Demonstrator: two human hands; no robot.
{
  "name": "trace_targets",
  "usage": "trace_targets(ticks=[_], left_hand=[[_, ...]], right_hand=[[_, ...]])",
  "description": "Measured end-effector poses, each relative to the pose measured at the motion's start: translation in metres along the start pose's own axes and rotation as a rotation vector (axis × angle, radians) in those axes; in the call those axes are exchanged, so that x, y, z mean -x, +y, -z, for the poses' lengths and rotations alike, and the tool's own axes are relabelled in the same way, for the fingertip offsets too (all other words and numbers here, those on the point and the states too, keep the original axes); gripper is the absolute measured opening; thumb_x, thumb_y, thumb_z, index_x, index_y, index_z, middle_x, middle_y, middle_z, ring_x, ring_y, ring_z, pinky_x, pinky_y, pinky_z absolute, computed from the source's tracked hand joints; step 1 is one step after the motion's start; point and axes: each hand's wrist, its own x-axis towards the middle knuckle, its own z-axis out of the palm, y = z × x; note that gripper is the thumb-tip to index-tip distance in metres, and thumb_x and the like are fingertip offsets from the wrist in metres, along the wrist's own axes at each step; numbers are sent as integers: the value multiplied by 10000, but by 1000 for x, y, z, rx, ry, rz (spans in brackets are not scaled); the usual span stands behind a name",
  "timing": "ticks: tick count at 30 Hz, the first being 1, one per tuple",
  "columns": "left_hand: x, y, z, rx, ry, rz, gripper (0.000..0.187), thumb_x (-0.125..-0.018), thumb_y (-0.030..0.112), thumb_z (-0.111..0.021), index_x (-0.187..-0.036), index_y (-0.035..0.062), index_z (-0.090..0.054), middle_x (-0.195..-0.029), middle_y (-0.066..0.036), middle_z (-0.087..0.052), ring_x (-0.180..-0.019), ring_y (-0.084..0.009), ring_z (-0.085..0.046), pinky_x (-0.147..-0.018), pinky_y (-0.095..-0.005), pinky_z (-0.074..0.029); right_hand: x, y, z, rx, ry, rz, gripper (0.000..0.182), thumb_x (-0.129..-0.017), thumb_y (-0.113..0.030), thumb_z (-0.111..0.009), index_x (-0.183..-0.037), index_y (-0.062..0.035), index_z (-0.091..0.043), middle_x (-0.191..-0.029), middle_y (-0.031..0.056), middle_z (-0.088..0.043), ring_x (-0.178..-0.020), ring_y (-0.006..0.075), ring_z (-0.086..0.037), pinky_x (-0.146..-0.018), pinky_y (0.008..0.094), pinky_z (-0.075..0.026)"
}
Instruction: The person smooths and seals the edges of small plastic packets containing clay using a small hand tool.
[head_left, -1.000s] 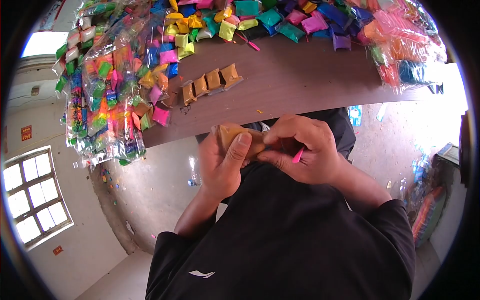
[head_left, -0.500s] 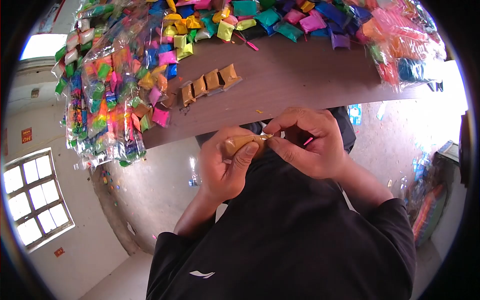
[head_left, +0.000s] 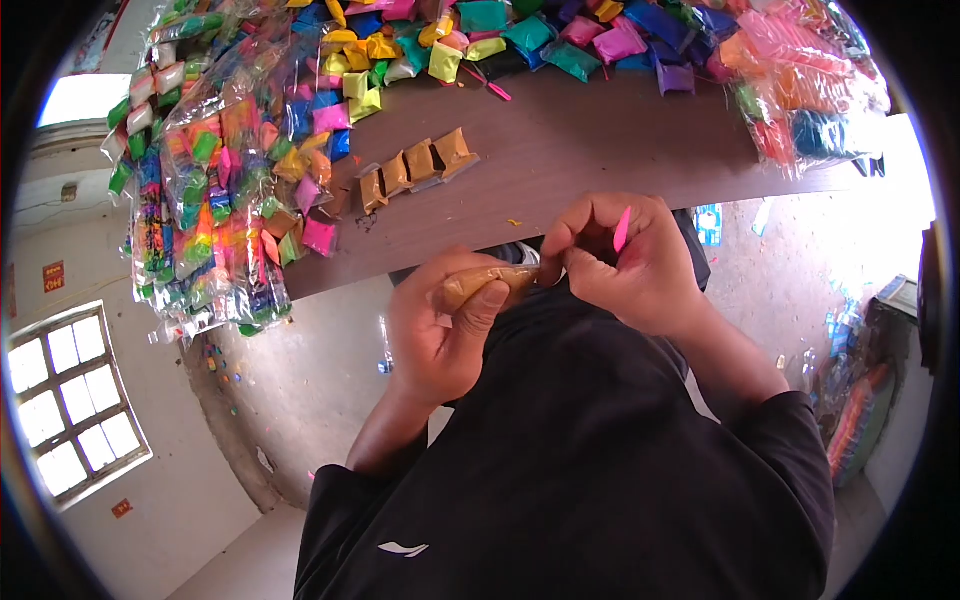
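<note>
My left hand (head_left: 432,335) is closed round a brown clay packet (head_left: 472,286) in clear wrapping, its narrow end pointing right. Beside that end, my right hand (head_left: 640,275) has its thumb and forefinger pinched together. Whether these fingertips still touch the wrapping is hard to see. A thin bright pink plastic stick (head_left: 622,230) is held in the right hand and sticks up from the curled fingers. Both hands are over my lap, in front of the table edge. On the table lies a row of several similar brown packets (head_left: 420,160).
The brown table (head_left: 600,130) carries heaps of colourful clay packets (head_left: 480,45) along its back. Clear bags of packets (head_left: 215,190) cover its left end, and more bags (head_left: 810,90) lie at the right. Another pink stick (head_left: 498,91) rests near the back heap.
My right hand has moved slightly up and right, away from the packet's end. The pink stick has swung upright and shows more. My left hand keeps hold of the packet.
</note>
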Motion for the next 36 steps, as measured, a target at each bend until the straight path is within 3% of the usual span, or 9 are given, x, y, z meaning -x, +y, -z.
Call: trace_targets(ticks=[2, 12, 14, 16, 19, 24, 26, 34, 36], left_hand=[[3, -2, 0, 95, 39, 75, 107, -986, 70, -684, -1045, -20, -675, -899, -102, -684, -772, -128, -636, -679, -253, -485], [4, -3, 0, 28, 0, 80, 161, -1019, 122, -650, -1053, -35, -650, -951, -96, -697, -757, -125, -642, -670, -239, -494], [1, 2, -3, 424, 236, 379, 160, -1036, 169, -627, -1057, 11, -615, -884, -61, -655, -664, -103, -545, -580, -256, -424], [-2, -1, -1, 442, 198, 377, 174, -1048, 208, -603, -1063, 35, -608, -859, -55, -651, -621, -112, -534, -547, -277, -417], [-4, -2, -5, 536, 212, 513, 171, -1052, 211, -592, -1077, 44, -616, -821, -46, -647, -579, -103, -516, -527, -281, -409], [-1, -9, -1, 929, 124, 669, 197, -1056, 249, -592, -1079, 55, -617, -831, -39, -647, -573, -93, -518, -519, -266, -411], [-2, -7, -2, 922, 133, 674, 188, -1056, 250, -593, -1069, 64, -614, -824, -36, -641, -568, -95, -516, -517, -268, -412], [0, -5, -12, 713, 209, 628, 233, -1057, 276, -604, -1091, 48, -638, -842, -26, -661, -611, -76, -542, -524, -242, -407], [1, -5, -17, 430, 212, 426, 259, -1057, 277, -609, -1100, 24, -648, -857, -19, -675, -641, -54, -547, -535, -216, -404]], right_hand=[[-1, -3, -1, -216, -29, -60, 11, -785, -21, -695, -795, -18, -695, -691, 12, -665, -680, 40, -601, -640, 228, -494], [-4, 7, 3, 143, 33, -44, 63, -810, -39, -724, -798, 8, -684, -696, -9, -632, -678, 25, -552, -628, 233, -475], [-7, 10, 2, 141, 123, -25, 80, -812, -51, -742, -807, 6, -686, -713, -1, -643, -683, 29, -560, -634, 232, -480], [-6, 7, -3, -188, 88, -52, 104, -841, -66, -770, -844, 8, -697, -777, 20, -669, -712, 39, -579, -667, 240, -498], [-3, 2, -12, 132, -57, 104, 113, -939, -81, -749, -918, 7, -680, -832, 6, -680, -784, 66, -624, -713, 219, -506], [-15, 18, -7, 106, 4, 148, 79, -991, -80, -690, -988, -3, -676, -795, 6, -668, -704, 47, -566, -622, 216, -451], [-19, 13, -2, -28, 91, -46, 104, -1005, -97, -676, -985, 5, -674, -776, 14, -666, -703, 58, -578, -638, 223, -467], [1, 3, -18, 132, -43, 120, 276, -899, -52, -781, -1105, 12, -610, -935, 6, -649, -812, 29, -577, -708, 209, -475], [0, 11, -15, 219, -71, 53, 301, -872, -58, -792, -1104, 11, -613, -951, -9, -646, -840, 28, -586, -729, 205, -482]])
